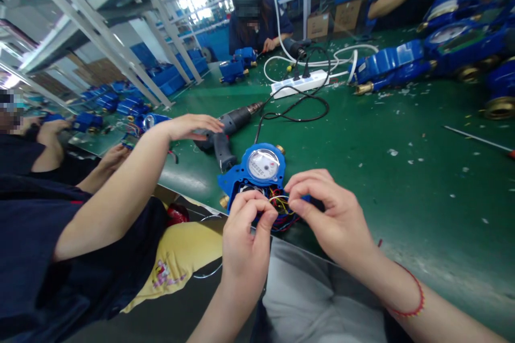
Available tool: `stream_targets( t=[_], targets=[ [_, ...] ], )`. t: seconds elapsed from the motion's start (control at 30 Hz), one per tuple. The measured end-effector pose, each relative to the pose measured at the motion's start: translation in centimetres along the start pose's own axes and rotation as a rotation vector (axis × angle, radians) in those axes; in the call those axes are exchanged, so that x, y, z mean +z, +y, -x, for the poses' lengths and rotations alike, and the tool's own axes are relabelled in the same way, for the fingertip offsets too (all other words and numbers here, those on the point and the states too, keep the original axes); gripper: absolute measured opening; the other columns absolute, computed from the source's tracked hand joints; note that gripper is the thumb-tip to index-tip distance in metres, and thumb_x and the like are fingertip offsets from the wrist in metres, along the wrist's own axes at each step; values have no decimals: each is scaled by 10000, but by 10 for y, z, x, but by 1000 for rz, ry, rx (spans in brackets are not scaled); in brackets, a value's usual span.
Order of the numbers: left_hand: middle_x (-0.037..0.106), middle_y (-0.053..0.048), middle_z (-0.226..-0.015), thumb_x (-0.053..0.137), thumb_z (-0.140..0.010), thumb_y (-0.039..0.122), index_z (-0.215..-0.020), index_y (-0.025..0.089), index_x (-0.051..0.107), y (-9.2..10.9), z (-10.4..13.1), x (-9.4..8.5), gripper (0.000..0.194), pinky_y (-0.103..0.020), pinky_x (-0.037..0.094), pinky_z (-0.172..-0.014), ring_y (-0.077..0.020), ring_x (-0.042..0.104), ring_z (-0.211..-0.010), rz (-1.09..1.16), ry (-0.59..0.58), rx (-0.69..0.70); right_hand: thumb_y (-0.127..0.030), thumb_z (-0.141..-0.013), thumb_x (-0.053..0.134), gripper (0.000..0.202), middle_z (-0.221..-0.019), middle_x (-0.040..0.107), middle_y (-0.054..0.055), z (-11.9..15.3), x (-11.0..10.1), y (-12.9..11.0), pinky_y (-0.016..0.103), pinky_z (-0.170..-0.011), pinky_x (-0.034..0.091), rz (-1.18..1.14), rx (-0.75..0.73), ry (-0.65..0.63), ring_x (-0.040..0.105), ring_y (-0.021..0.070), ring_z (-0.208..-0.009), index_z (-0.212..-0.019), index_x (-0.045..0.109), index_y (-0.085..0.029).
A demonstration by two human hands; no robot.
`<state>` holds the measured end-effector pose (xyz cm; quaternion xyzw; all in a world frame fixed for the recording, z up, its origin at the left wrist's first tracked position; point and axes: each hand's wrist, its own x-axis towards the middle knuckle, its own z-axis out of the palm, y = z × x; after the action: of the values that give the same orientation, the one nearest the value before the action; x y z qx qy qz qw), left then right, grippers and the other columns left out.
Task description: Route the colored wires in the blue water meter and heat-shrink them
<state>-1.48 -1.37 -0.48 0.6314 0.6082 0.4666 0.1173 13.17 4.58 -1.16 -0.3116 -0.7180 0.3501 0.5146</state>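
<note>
A blue water meter (264, 165) with a round clear-covered dial lies at the table's near edge, its lower housing uncovered. Thin coloured wires (280, 202), among them yellow, white and red, come out of that housing. Over its left side, my left hand (250, 225) pinches a wire end between thumb and fingers. My right hand (322, 206) is closed in a pinch on the wires' right side, with a red and yellow cord bracelet on its wrist. The fingertips hide the exact ends of the wires.
A co-worker's arm (161, 134) reaches in from the left over a heat gun (229, 127). Behind lie a white power strip (300, 83) and looping cables. More blue meters (390, 61) and a screwdriver (478, 138) are on the right. Other people work across the table.
</note>
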Motion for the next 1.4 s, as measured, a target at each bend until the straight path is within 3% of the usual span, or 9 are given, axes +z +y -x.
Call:
stream_targets(
  t=[0.13, 0.33, 0.5, 0.73, 0.9, 1.0, 1.07, 1.27, 1.4],
  targets=[
    [614, 1, -876, 551, -897, 86, -732, 207, 572, -3, -1, -2, 206, -225, 457, -798, -137, 600, -880, 3, -6, 17, -152, -900, 553, 155, -889, 619, 30, -3, -12, 3, 345, -775, 407, -6, 84, 143, 560, 193, -868, -754, 578, -195],
    [610, 27, -731, 475, -957, 188, -813, 223, 552, -3, -5, -6, 168, -275, 432, -675, -150, 578, -683, -33, -134, -68, -156, -913, 610, 54, -1043, 635, 64, 20, -3, 3, 418, -860, 386, 420, -286, 33, 475, 248, -980, -902, 659, -174],
    [612, 31, -663, 499, -939, 208, -783, 238, 541, -1, -15, -9, 164, -297, 388, -655, -188, 527, -664, -240, -100, 6, -185, -893, 648, 34, -1153, 616, 86, 27, 9, 4, 477, -874, 370, 555, -279, 49, 463, 299, -1035, -910, 658, -157],
    [605, 50, -621, 434, -975, 254, -799, 242, 505, -5, -20, -11, 189, -282, 389, -642, -172, 578, -643, -148, -126, -54, -175, -868, 669, 49, -1126, 622, 101, 26, 12, 4, 499, -857, 370, 588, -254, 55, 476, 314, -1015, -851, 645, -136],
    [698, 21, -825, 574, -920, 227, -918, 233, 588, -4, -17, -16, 16, -301, 373, -693, -162, 625, -711, -230, -222, 199, -95, -889, 607, 84, -1146, 599, 100, 24, 14, 7, 468, -867, 382, 450, -230, 35, 451, 290, -1030, -913, 670, -145],
    [729, 15, -860, 613, -884, 130, -893, 225, 653, -5, -17, -17, 103, -312, 345, -712, -165, 642, -770, -297, -251, 318, -78, -902, 579, 113, -1134, 584, 97, 23, 9, 8, 452, -873, 376, 370, -240, 0, 450, 273, -1036, -896, 665, -151],
    [721, 26, -787, 593, -888, 108, -819, 215, 672, -5, -18, -16, 150, -308, 347, -701, -151, 637, -729, -247, -238, 271, -77, -907, 571, 123, -1125, 582, 95, 23, 5, 9, 453, -875, 362, 358, -263, -43, 448, 274, -1040, -870, 659, -153],
    [680, 24, -663, 601, -865, 207, -753, 213, 677, -11, -20, -15, 136, -301, 420, -687, -161, 618, -643, -74, -121, -117, -83, -909, 580, 106, -1073, 606, 65, 28, -6, 15, 425, -889, 334, 300, -271, -171, 436, 248, -1013, -848, 638, -146],
    [663, 26, -636, 574, -879, 255, -750, 206, 649, -10, -23, -16, 157, -278, 455, -636, -151, 627, -589, -56, -159, -204, -136, -908, 622, 45, -1052, 604, 41, 28, -7, 17, 405, -882, 325, 228, -240, -201, 442, 226, -997, -885, 648, -164]
  ],
)
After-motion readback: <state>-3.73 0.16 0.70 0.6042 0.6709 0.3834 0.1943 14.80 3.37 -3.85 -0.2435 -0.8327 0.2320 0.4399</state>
